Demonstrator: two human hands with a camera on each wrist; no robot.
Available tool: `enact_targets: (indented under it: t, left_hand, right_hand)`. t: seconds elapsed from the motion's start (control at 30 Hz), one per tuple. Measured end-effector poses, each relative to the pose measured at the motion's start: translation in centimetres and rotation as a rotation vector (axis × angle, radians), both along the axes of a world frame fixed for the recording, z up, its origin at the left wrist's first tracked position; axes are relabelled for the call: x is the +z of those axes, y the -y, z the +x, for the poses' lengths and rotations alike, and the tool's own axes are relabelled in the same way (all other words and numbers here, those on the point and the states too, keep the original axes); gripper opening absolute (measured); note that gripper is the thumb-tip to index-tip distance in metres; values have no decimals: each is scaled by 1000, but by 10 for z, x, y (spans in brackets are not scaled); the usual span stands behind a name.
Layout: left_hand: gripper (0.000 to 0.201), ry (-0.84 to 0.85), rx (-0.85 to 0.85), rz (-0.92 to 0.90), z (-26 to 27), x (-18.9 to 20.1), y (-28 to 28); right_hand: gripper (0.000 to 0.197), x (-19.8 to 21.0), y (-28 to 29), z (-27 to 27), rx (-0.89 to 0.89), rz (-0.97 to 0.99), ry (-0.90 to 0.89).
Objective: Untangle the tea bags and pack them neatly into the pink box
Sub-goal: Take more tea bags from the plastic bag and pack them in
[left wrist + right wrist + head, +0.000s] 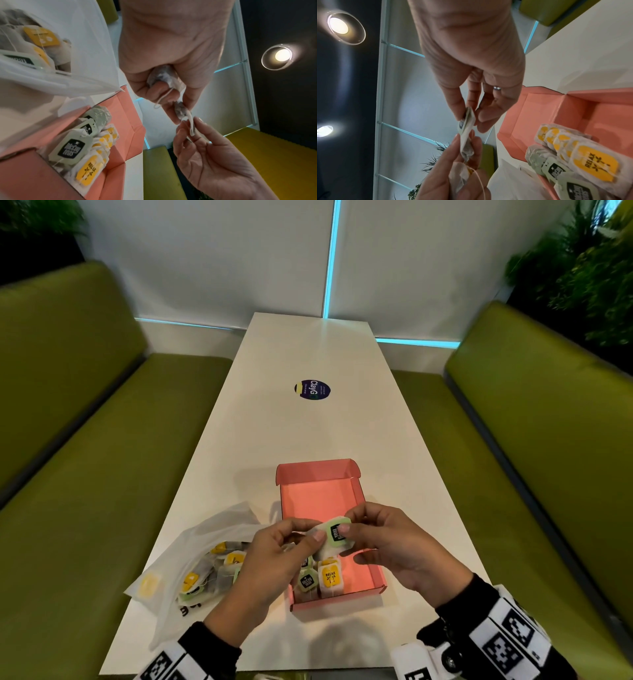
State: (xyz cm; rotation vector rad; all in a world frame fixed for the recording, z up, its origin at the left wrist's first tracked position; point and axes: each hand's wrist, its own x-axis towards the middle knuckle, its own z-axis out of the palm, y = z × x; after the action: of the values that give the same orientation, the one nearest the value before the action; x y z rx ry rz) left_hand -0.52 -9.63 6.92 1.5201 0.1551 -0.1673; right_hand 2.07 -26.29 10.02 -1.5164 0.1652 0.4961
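- I hold one green-tagged tea bag (333,537) up over the pink box (356,491), between both hands, so its string can hang free while I sort it out.
- My right hand (394,549) pinches the tag end between thumb and fingertips (from the right wrist view the tag sits edge-on in that pinch), which keeps the label flat against the pouch.
- My left hand (274,556) has its fingers curled round the pouch end, and the left wrist view shows a loop of white string (162,100) hanging under those fingers. I judge this to be the bit not yet tucked.
- The box lies open on the white table (308,354), lid flap away from me, with its near end already filled: a row of yellow "RELAX" bags (329,577) beside a row of green ones (306,581), all standing on edge so more will fit.
- The far part of the box is bare, so this bag probably goes behind the green row.
- The rest wait in the translucent bag (205,542) just left of the box, close enough for my left hand to reach.
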Motion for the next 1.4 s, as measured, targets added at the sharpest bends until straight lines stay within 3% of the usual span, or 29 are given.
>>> enact_targets:
  t: [0.33, 0.47, 0.6, 0.8, 0.93, 1.03, 1.4]
  left_hand:
    - [12, 63, 23, -27, -3, -1, 1]
    - [13, 165, 67, -16, -6, -3, 2]
    - [18, 281, 78, 56, -5, -7, 3]
    - [30, 315, 18, 128, -3, -12, 3]
    - [39, 419, 35, 265, -4, -7, 4]
    - [22, 483, 45, 362, -5, -4, 4]
    - [23, 286, -94, 250, 1, 4, -6]
  right_hand:
    - [9, 1, -1, -2, -3, -5, 12]
    - [10, 2, 0, -1, -16, 0, 11]
    - [10, 4, 0, -1, -19, 60, -4]
    - [9, 6, -2, -2, -1, 130, -44]
    - [8, 7, -3, -3, -4, 132, -47]
    - [7, 8, -3, -3, -15, 115, -33]
    - [8, 7, -5, -5, -25, -61, 36]
